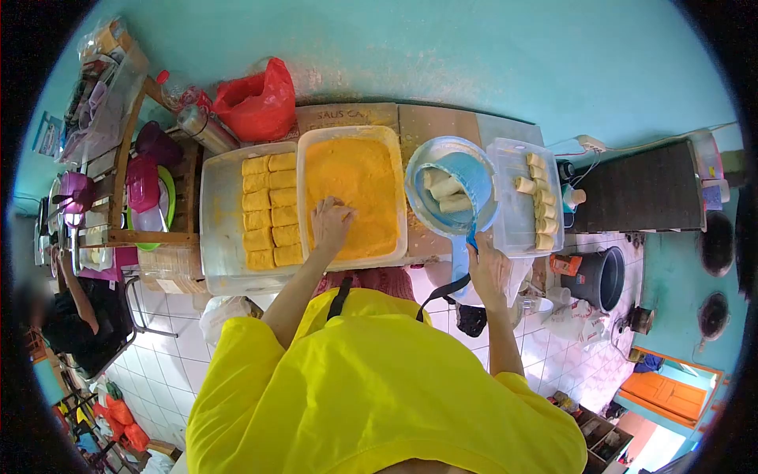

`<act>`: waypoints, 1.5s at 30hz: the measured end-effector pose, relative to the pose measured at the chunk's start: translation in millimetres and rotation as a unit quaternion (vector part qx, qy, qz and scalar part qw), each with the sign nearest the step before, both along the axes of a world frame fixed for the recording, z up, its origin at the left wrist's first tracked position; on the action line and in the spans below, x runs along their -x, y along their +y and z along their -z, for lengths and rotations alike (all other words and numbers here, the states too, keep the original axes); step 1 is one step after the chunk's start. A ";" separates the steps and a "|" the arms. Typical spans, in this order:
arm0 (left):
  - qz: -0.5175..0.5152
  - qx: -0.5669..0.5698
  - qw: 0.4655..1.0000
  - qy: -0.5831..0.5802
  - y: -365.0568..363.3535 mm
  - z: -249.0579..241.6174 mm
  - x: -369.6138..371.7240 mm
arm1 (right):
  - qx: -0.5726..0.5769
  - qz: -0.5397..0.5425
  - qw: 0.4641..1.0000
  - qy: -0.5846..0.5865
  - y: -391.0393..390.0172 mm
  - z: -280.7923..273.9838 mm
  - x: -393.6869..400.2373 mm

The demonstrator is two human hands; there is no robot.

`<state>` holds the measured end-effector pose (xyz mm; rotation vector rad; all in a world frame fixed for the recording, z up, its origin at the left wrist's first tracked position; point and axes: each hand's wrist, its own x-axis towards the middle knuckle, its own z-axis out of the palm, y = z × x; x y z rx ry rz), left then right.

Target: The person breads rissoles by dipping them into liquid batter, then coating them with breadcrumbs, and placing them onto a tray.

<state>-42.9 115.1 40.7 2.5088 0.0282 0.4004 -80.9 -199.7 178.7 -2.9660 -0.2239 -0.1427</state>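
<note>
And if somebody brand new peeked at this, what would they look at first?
Probably the bright yellow top, filling the bottom middle. Next, the big patch of orange crumbs in a tub at the center, with the left hand in it. Then maybe the shiny red bag against the wall, back left, or the pale rolls inside the blue bowl, right of the crumbs.

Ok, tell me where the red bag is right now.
In the head view, the red bag is on the left, near the wall, behind the tray of yellow rolls and just right of the flask.
</note>
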 end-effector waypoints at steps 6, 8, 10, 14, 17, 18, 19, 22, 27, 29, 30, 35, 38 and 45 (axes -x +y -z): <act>0.019 -0.003 0.994 0.104 8.6 -8.8 -3.2 | -0.006 -0.009 1.000 -0.011 -0.7 9.2 8.0; 0.006 0.021 0.993 0.112 8.5 -5.4 -4.5 | -0.022 -0.002 1.000 -0.022 -0.9 12.3 10.1; 0.004 0.021 0.992 0.123 9.5 -9.7 -6.5 | -0.024 0.009 0.999 -0.027 3.4 14.0 13.3; 0.004 -0.025 0.995 0.094 7.4 -10.4 -9.8 | -0.013 -0.012 0.999 -0.030 -1.5 15.7 14.0; 0.007 -0.055 0.995 0.082 8.6 12.2 -12.6 | -0.001 -0.012 0.999 -0.042 -2.0 14.9 14.1; 0.012 -0.066 0.994 0.086 9.6 11.0 -13.9 | -0.001 -0.012 0.999 -0.043 -0.3 14.2 14.9; 0.021 -0.056 0.993 0.098 10.6 9.5 -14.3 | -0.002 -0.011 0.999 -0.045 0.9 13.9 15.3; 0.039 -0.028 0.991 0.127 12.0 1.2 -15.1 | 0.005 -0.041 0.997 -0.060 -2.2 17.9 15.3; 0.022 0.014 0.988 0.151 8.2 -3.3 -21.8 | -0.007 -0.021 0.999 -0.050 -1.0 21.8 16.4; 0.016 -0.013 0.995 0.101 5.3 9.1 -23.3 | -0.014 -0.014 0.999 -0.039 -1.0 23.2 17.0; 0.014 -0.027 0.997 0.075 4.1 9.8 -24.5 | -0.014 -0.008 0.999 -0.036 -3.0 23.1 16.3; 0.013 -0.078 0.994 0.077 -1.8 14.9 -51.4 | -0.101 0.026 0.994 -0.029 6.6 12.1 7.7; -0.016 -0.115 0.990 0.078 -15.0 12.9 -72.5 | -0.136 0.025 0.990 -0.015 22.8 -2.2 -2.7; 0.079 -0.170 0.945 0.268 -12.0 13.4 -69.0 | -0.060 -0.131 0.990 -0.010 57.4 5.8 -29.5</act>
